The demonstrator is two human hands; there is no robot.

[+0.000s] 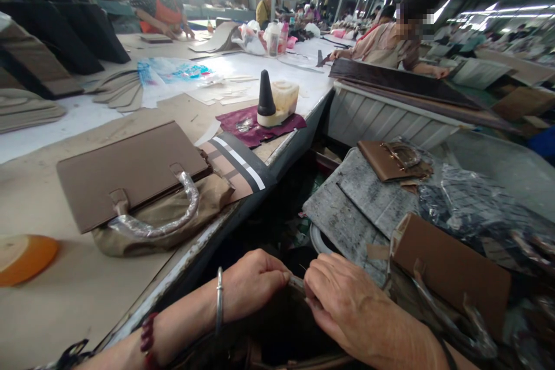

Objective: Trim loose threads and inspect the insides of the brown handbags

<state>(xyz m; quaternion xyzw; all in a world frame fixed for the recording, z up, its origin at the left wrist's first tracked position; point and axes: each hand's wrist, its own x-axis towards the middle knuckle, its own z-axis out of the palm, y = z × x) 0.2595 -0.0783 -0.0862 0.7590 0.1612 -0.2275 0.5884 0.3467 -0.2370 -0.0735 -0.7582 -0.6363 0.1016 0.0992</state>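
At the bottom middle a dark open handbag [277, 326] lies close to my body, its inside in deep shadow. My left hand [254, 283] pinches its upper rim between thumb and fingers. Just to the right, my right hand [347, 300] grips the same rim, with fingers curled over it. A short stretch of rim shows between the two hands. On the table to the left lies a brown handbag [134, 170] with plastic-wrapped handles. Another brown handbag [455, 269] rests at the right, its handles wrapped too.
The table edge [191, 260] runs diagonally along my left. A glue pot [284, 101] with a black cone [266, 95] stands on purple material [247, 127]. An orange tape roll [28, 259] sits near left. A smaller brown bag piece [385, 159] lies on grey boards [347, 196]. Co-workers sit beyond.
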